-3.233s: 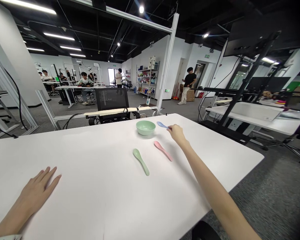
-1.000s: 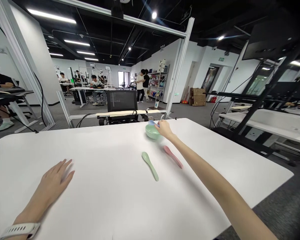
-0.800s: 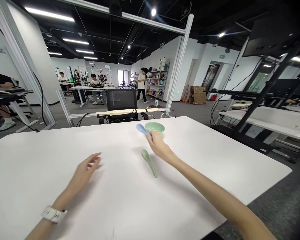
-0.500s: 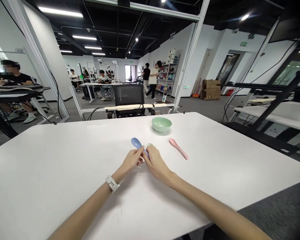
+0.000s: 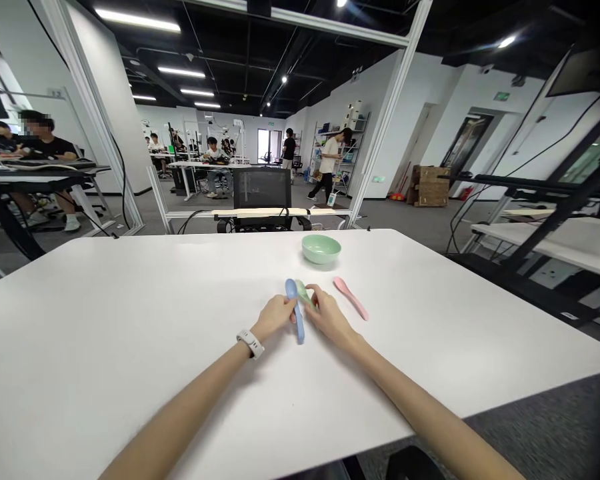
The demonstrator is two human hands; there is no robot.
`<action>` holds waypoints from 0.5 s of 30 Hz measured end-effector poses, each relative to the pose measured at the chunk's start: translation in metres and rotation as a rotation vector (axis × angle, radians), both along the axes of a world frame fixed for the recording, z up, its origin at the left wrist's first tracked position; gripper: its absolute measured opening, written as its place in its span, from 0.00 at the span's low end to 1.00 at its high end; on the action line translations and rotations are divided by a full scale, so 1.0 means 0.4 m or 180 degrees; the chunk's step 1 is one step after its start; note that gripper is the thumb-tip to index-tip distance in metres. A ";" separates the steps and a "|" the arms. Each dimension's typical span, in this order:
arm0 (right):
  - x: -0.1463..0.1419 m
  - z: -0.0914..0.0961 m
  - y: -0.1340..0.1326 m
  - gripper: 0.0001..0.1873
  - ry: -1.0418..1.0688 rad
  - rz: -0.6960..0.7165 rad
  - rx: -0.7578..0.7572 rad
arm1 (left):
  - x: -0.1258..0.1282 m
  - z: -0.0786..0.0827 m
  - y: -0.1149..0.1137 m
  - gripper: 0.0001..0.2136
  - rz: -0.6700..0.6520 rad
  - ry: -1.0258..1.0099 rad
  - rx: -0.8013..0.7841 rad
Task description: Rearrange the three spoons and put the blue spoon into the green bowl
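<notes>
My left hand (image 5: 276,316) is closed on a blue spoon (image 5: 299,320), gripping it between thumb and fingers just below the bowl. The spoon's handle points back toward me. Close beside it, my right hand (image 5: 330,317) has its thumb and curled fingers around the handle of a light green spoon (image 5: 303,291); part of that handle is hidden by the fingers. Right of this hand a pink spoon (image 5: 351,298) lies slantwise on the white table. Farther back stands a green bowl (image 5: 321,249).
The white table (image 5: 130,347) carries these things. Beyond its far edge are a metal frame (image 5: 387,110) and a black mesh chair (image 5: 263,189). Several people sit or walk in the background. A dark stand (image 5: 535,233) is at the right.
The blue spoon has turned from slanting left to nearly straight away from me. My right hand has moved off it to the right, and the green spoon is more exposed.
</notes>
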State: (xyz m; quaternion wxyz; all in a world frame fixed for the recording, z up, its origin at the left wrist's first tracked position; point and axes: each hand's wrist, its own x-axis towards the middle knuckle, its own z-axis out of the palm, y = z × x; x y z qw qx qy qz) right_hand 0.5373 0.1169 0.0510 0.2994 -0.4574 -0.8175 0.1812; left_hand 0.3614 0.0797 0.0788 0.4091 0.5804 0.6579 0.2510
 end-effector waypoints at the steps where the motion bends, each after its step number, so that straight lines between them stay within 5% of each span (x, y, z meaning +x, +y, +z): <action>1: 0.020 0.007 0.015 0.20 0.0122 -0.0079 0.0042 | 0.012 0.003 0.004 0.21 -0.0012 0.0124 -0.0005; 8: 0.274 0.034 0.159 0.26 0.0239 -0.0810 0.0453 | 0.073 0.017 0.039 0.21 -0.0070 0.0899 0.0176; 15: 0.511 -0.036 0.229 0.32 -0.0114 -0.1325 0.0477 | 0.091 -0.021 0.053 0.22 -0.0083 0.1252 0.0407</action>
